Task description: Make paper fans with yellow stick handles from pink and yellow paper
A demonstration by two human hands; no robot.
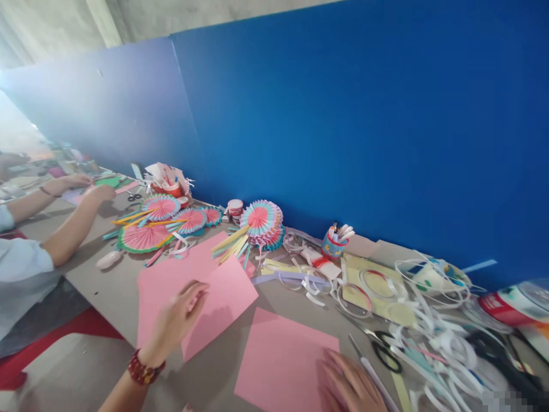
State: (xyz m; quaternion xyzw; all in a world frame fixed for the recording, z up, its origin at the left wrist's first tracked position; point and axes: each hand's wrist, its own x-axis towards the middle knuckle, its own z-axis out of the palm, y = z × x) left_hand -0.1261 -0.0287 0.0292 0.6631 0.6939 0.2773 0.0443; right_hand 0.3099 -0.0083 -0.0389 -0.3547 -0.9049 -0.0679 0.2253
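Observation:
My left hand (178, 317), with a red beaded bracelet (146, 368) on its wrist, is over the pink sheets (171, 280) at centre left. Its fingers are loosely bent, the thumb stands apart, and nothing shows between them. My right hand (354, 384) lies with fingers outstretched on the right edge of a separate pink sheet (285, 360) nearer to me. Just right of that hand is a slim white tool (377, 377) with a pointed metal end, partly hidden by the hand. Black-handled scissors (386, 350) lie a little further right.
Pleated paper fans (259, 220) lie along the blue partition (343, 114). A pen cup (334, 246) stands behind paper strips. Curled white strips (446, 355) and a red-and-white can (514, 306) fill the right side. At left, another person's hands (96, 194) handle paper.

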